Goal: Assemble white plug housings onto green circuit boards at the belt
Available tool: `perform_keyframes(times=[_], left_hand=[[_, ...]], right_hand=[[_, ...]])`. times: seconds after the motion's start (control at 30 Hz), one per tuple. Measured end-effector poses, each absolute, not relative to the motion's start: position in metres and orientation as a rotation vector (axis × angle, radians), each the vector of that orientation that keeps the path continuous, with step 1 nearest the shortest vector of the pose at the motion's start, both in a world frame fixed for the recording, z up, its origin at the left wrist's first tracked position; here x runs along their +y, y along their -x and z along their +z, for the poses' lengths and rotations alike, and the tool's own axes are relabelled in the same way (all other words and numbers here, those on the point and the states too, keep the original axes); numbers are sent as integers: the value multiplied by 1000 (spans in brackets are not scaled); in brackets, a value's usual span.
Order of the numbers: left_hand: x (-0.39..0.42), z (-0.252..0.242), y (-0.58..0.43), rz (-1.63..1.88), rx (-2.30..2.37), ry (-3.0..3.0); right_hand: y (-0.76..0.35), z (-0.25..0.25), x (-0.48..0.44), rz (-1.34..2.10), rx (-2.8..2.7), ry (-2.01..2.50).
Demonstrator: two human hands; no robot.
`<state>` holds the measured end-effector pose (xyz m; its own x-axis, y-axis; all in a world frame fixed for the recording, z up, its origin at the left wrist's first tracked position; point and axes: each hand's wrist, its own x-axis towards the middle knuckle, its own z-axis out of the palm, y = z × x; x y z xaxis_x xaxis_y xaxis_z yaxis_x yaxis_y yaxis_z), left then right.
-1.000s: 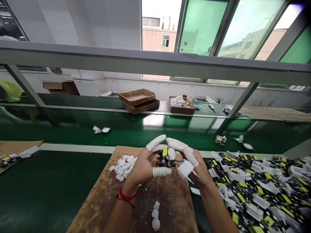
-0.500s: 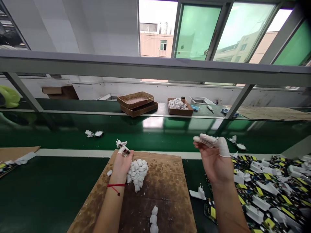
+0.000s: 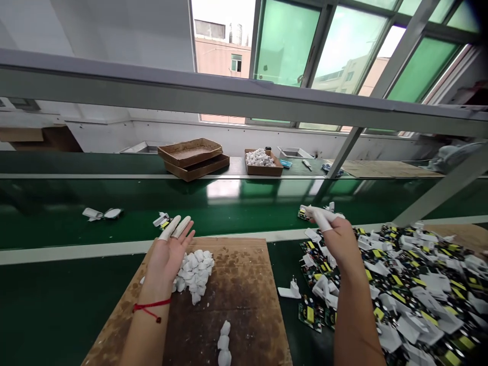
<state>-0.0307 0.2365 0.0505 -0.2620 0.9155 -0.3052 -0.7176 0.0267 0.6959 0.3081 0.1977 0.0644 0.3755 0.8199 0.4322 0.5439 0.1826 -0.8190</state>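
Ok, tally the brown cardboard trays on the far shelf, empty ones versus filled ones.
Empty brown trays: 2
Filled brown tray, holding white pieces: 1
Total: 3

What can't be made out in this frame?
All head view.
Right hand: fingertips blurred, grip unclear.
White lump pile: left edge behind left hand.
Board pile: cut by right, bottom edges.
Far box: contents too small.
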Motion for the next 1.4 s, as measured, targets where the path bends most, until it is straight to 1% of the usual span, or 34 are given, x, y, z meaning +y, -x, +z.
perform_keyframes(times=[0.1,0.17,0.3,0.4,0.57,0.7,0.87,1.03,1.1,1.2,1.3,1.4], left_hand=[[236,52,30,1566,943,-287],[236,53,29,1558,952,-293],[235,54,31,1556,966,-299],[235,53,30,1551,914,-280],[234,52,23,1515,807,-279],[233,53,16,1503,798,-293],[231,51,13,1465,796,-338],[228,48,12,1315,804,-513],[225,46,10,1210,776,-648],[220,39,2,1026,732,-833],[215,31,-13,859,673,-895],[215,31,-25,864,541,-778]], right_hand=[[-335,41,207,261,-1683,1973],[-346,22,216,308,-1816,2130],[-356,-8,230,331,-1788,2297],[-358,-22,235,344,-1770,2387],[-353,-29,237,318,-1747,2509],[-342,-30,238,324,-1797,2518],[-335,-18,238,325,-1864,2371],[-326,16,232,228,-1844,2128],[-311,32,227,152,-1797,1922],[-276,53,216,69,-1718,1475],[-234,65,204,155,-1683,1080],[-203,66,194,273,-1731,819]])
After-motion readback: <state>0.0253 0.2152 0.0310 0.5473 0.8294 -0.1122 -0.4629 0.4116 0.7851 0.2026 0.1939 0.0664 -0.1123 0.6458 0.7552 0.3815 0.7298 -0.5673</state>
